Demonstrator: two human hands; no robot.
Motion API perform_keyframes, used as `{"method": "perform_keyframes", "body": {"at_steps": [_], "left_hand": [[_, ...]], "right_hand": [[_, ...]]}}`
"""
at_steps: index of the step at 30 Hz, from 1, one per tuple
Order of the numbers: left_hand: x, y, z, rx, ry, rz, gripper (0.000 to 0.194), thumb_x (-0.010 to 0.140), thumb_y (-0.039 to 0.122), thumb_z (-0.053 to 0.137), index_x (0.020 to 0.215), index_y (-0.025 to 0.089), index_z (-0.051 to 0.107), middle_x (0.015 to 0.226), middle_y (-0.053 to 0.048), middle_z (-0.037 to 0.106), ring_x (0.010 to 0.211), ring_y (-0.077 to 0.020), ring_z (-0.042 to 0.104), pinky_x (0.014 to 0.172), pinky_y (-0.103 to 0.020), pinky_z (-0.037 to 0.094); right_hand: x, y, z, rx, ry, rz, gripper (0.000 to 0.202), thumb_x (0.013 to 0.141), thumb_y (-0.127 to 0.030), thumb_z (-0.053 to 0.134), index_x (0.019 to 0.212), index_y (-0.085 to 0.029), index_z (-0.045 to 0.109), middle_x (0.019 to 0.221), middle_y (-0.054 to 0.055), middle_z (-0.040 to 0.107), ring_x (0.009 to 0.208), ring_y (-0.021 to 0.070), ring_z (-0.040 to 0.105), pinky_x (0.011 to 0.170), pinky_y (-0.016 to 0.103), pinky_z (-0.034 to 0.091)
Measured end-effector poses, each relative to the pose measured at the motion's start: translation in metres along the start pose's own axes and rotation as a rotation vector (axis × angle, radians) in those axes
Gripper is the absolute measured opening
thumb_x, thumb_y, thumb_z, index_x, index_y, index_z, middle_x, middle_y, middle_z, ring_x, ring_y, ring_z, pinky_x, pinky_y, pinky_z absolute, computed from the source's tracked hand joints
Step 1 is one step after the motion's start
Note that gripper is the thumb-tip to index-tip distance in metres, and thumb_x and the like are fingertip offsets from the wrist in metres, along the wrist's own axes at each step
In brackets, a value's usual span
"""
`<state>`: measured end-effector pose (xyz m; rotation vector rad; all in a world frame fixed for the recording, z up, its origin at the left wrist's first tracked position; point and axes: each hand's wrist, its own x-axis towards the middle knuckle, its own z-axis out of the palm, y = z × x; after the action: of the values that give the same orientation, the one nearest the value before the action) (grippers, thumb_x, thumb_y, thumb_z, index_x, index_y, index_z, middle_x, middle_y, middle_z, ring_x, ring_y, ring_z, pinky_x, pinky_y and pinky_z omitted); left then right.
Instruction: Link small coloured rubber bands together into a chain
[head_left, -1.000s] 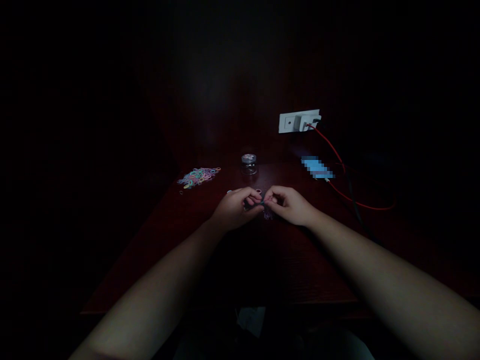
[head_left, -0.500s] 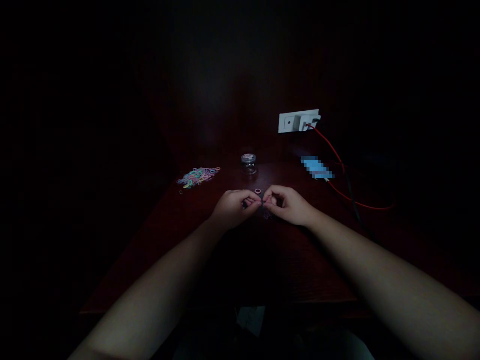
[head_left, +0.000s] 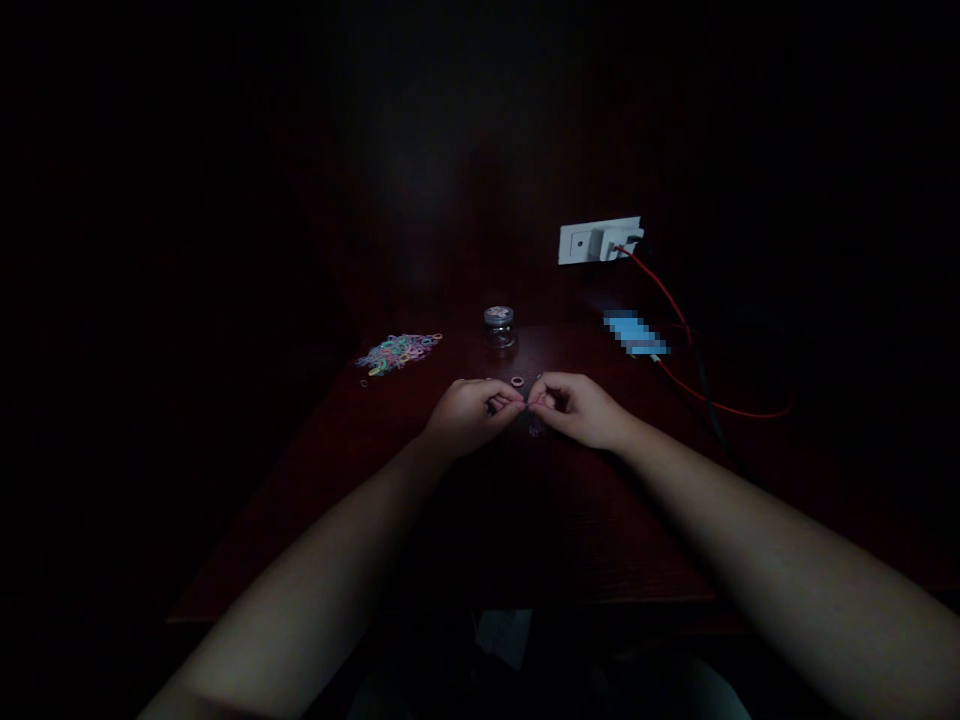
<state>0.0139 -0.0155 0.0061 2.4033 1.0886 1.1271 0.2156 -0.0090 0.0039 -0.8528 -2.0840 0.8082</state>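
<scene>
My left hand (head_left: 474, 412) and my right hand (head_left: 573, 408) meet fingertip to fingertip above the dark red table, each closed in a pinch. Whatever lies between the fingertips is too small and dark to make out. Just beyond the fingers is a pinkish ring-shaped band (head_left: 517, 381). Under the right fingertips a few small, thin bands (head_left: 535, 430) show faintly on the table. Farther off to the left lies a loose pile of colourful small elastic bands (head_left: 397, 352). A clear round jar (head_left: 500, 330) with a lid stands behind my hands.
A phone with a blurred blue screen (head_left: 634, 333) lies at the right rear, joined to a red cable (head_left: 720, 404). That cable runs up to a white wall socket (head_left: 598, 242) with a plug in it. A dark cable (head_left: 703, 370) hangs beside it. The surroundings are very dark.
The view has shifted very slightly. Both hands stay in nearly the same place, still pinched together, and the fingertips look a touch farther apart.
</scene>
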Motion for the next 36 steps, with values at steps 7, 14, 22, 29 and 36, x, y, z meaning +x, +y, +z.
{"method": "perform_keyframes", "body": {"at_steps": [7,14,22,29,36], "left_hand": [[-0.0005,-0.0025,0.0002,-0.005,-0.008,-0.012,0.011,0.080,0.023,0.062,0.085,0.017,0.071,0.076,-0.001,0.071,0.062,-0.0092,0.062,0.060,-0.019,0.050],[-0.0005,-0.0002,-0.0009,-0.010,-0.016,0.004,0.011,0.081,0.022,0.061,0.083,0.016,0.070,0.073,-0.001,0.069,0.061,-0.0088,0.060,0.059,-0.018,0.048],[0.0000,0.0027,-0.0009,0.007,-0.013,0.013,0.009,0.080,0.021,0.061,0.082,0.017,0.069,0.072,0.000,0.068,0.060,-0.0080,0.059,0.060,-0.018,0.047],[-0.0002,0.0003,-0.0015,-0.002,-0.047,-0.002,0.009,0.080,0.020,0.059,0.079,0.016,0.066,0.069,0.000,0.066,0.059,-0.0083,0.058,0.058,-0.018,0.046],[-0.0007,-0.0011,-0.0023,0.018,-0.026,-0.006,0.008,0.079,0.020,0.057,0.077,0.015,0.064,0.067,0.001,0.063,0.058,-0.0080,0.054,0.056,-0.018,0.044]], "right_hand": [[0.0002,0.0027,-0.0016,-0.005,0.012,0.000,0.009,0.079,-0.024,0.059,0.079,-0.015,0.059,0.060,-0.002,0.052,0.054,0.0089,0.045,0.052,0.021,0.036],[0.0004,0.0028,-0.0020,0.003,0.002,0.007,0.007,0.079,-0.022,0.058,0.079,-0.015,0.057,0.059,-0.003,0.051,0.053,0.0083,0.045,0.051,0.020,0.036],[0.0008,-0.0013,0.0014,-0.006,-0.009,0.003,0.013,0.080,-0.026,0.059,0.081,-0.014,0.061,0.059,-0.002,0.053,0.054,0.0086,0.046,0.051,0.020,0.037],[0.0008,0.0037,-0.0002,-0.038,0.001,0.000,0.014,0.082,-0.027,0.058,0.082,-0.014,0.063,0.064,0.000,0.055,0.057,0.0096,0.048,0.054,0.021,0.039],[0.0001,0.0056,-0.0005,-0.007,0.017,0.006,0.016,0.082,-0.029,0.057,0.081,-0.014,0.062,0.063,0.000,0.056,0.056,0.0100,0.048,0.054,0.022,0.039]]}}
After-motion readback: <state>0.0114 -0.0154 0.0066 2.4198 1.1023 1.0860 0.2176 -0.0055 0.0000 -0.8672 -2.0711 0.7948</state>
